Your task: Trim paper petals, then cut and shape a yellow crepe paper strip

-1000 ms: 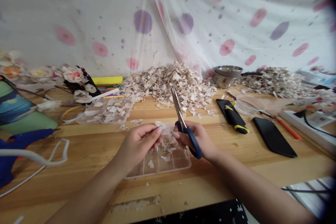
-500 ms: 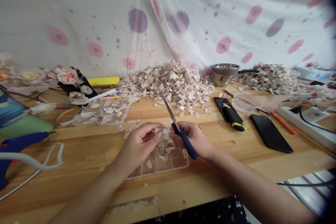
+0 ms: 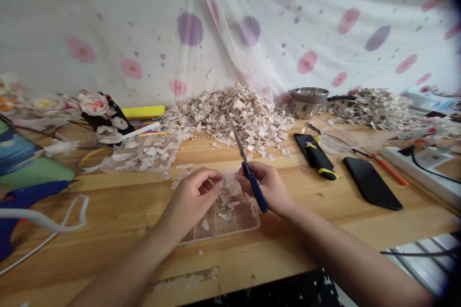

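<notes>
A flake (image 3: pixel 230 183) is hanging above the tray (image 3: pixel 248 219), seeming light, thin and brittle; its edges are probably offering the safest hold. Over the tray's left, the left hand (image 3: pixel 197 191) is curling inward, fingers pinching the flake; at its right, the right hand (image 3: pixel 270 186) is gripping scissors (image 3: pixel 255 187).

Right hand (image 3: pixel 269 185) gripping blue-handled scissors (image 3: pixel 256 189); left hand (image 3: pixel 194 193) pinching pale piece (image 3: pixel 231 183) above divided tray (image 3: pixel 247 217).

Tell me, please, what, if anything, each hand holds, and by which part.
The right hand holds scissors by their blue handles. The left hand pinches a thin pale piece, apparently by its edge.
</notes>
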A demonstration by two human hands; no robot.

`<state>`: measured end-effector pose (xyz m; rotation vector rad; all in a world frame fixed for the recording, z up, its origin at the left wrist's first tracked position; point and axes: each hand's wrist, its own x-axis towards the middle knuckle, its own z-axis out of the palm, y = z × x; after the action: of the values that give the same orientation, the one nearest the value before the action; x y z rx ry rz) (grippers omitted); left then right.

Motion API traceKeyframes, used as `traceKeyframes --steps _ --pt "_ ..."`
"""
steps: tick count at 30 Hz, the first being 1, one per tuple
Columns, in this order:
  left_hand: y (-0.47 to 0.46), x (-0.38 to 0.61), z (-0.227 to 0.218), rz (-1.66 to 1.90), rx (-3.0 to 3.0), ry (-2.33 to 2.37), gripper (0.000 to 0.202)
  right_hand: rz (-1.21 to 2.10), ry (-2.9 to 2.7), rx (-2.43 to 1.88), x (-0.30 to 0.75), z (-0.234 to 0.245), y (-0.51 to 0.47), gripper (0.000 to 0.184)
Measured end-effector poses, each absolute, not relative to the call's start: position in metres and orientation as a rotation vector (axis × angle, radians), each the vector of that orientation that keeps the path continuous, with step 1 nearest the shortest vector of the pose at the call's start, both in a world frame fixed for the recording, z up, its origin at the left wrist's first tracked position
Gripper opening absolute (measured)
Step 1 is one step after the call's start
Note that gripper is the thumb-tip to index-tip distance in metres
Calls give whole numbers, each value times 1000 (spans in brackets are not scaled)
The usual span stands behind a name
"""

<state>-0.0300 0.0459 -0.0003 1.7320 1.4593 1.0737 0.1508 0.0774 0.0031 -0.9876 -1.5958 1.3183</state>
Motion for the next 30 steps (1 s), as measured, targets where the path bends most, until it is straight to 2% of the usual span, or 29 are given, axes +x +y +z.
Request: traceKeyframes --steps 7,17,30 --pt "43 -29 -2 1199 1857 1520 8 1356 -1569 -969 148 0 78 26" --pt "41 -23 -2 1068 1983 1504 4 1138 -1748 -1009 150 -12 82 10" --pt "41 -18 -4 923 1757 1300 17 1261 -1643 -975 150 -12 82 8"
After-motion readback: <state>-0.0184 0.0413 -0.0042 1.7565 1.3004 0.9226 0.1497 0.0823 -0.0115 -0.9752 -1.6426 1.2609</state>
